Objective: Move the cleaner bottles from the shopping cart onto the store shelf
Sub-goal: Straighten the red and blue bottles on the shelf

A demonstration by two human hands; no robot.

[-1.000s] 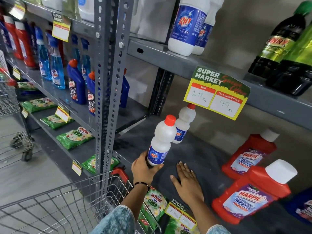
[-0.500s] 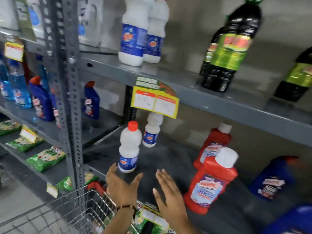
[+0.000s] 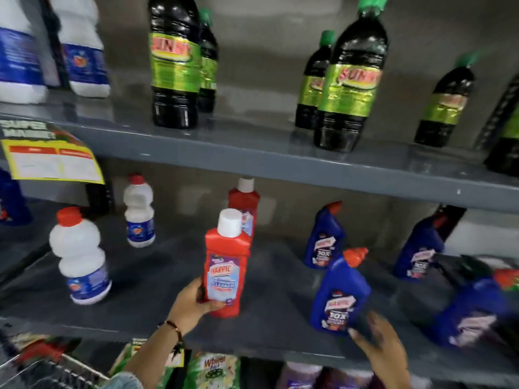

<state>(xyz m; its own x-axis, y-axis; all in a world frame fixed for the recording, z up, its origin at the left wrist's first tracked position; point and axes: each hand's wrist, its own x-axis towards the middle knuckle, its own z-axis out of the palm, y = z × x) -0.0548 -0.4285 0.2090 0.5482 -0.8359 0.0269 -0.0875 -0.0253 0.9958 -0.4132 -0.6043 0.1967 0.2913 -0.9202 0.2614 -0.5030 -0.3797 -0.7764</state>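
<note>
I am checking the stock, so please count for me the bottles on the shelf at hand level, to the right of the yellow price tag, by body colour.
White bottles: 2
Red bottles: 2 (one in the grip of the left hand)
Blue bottles: 4 (the rightmost is blurred)
Total: 8
</note>
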